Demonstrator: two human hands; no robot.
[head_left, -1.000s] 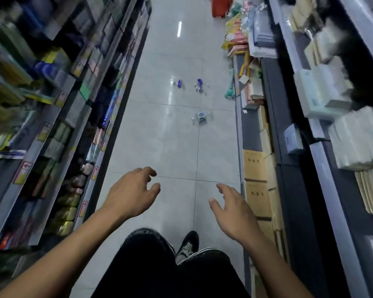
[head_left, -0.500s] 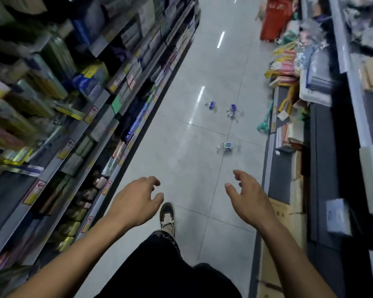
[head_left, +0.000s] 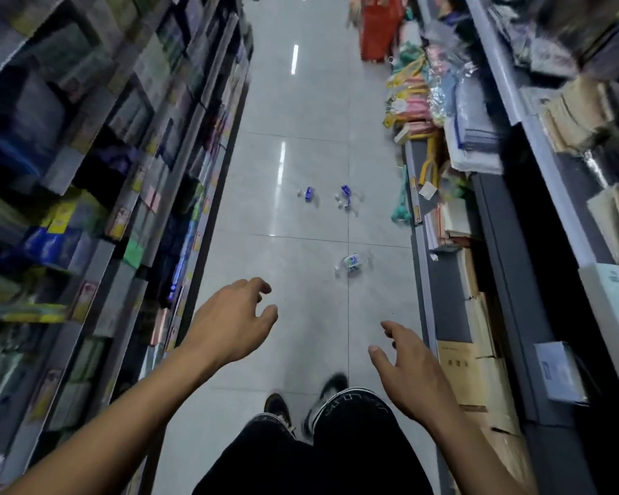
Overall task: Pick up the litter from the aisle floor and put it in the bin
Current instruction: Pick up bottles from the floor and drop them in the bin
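Note:
Three pieces of litter lie on the grey tiled aisle floor ahead of me. The nearest is a crumpled clear plastic bottle with a green-and-white label (head_left: 351,263). Farther on lie a small blue wrapper (head_left: 308,193) and a blue-and-white crumpled piece (head_left: 346,197) side by side. My left hand (head_left: 235,321) hangs in front of me with loosely curled fingers, holding nothing. My right hand (head_left: 406,366) is also held out, fingers relaxed and empty. Both hands are well short of the litter. A red bin (head_left: 375,30) stands far down the aisle on the right.
Stocked shelves (head_left: 97,194) line the left side. On the right run shelves with paper packs, boxes (head_left: 479,376) and hanging bags (head_left: 413,98). My feet in dark shoes (head_left: 331,391) stand on the tiles between them.
I have walked forward along the aisle, so the litter and the red bin are closer. My hands stay out in front, empty, with the right one lower than half a second ago.

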